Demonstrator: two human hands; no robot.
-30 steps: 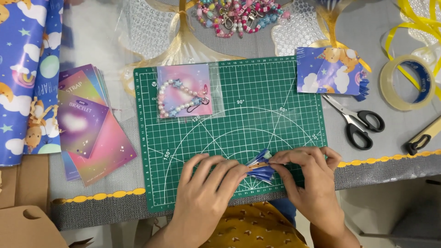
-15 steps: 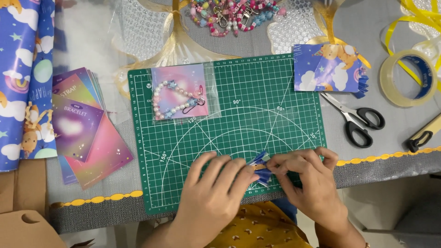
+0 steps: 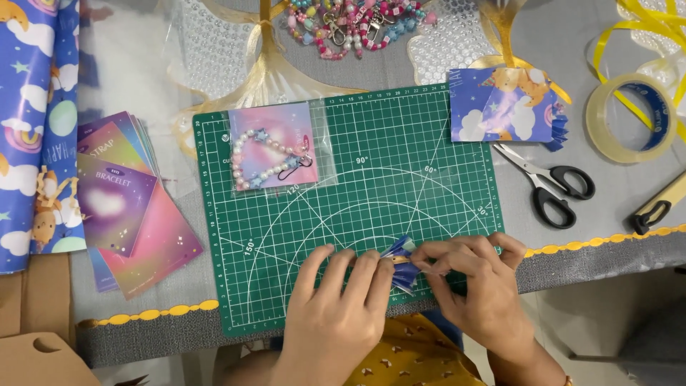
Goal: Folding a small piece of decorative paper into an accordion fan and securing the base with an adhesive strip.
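Hands meet at the near edge of the green cutting mat (image 3: pixel 429 214). Left hand (image 3: pixel 336 300) lies palm down, fingertips pinching one side of a small folded piece of blue patterned paper (image 3: pixel 402 266). Right hand (image 3: pixel 475 282) pinches the other side, fingers curled narrow over it. Paper rests on the mat, between the two hands.

Further up the mat: clear bag with a pink card and a bead bracelet (image 3: pixel 275 154). Right of the mat on the grey bench (image 3: pixel 614 207): scissors (image 3: pixel 550 182), a folded blue wrapping paper bundle (image 3: pixel 504 107), a roll of clear tape (image 3: pixel 629 118). Left of the mat: stack of pink and purple cards (image 3: pixel 125 207), then a roll of blue wrapping paper (image 3: pixel 36 121). Far edge: pile of beads (image 3: pixel 350 21).
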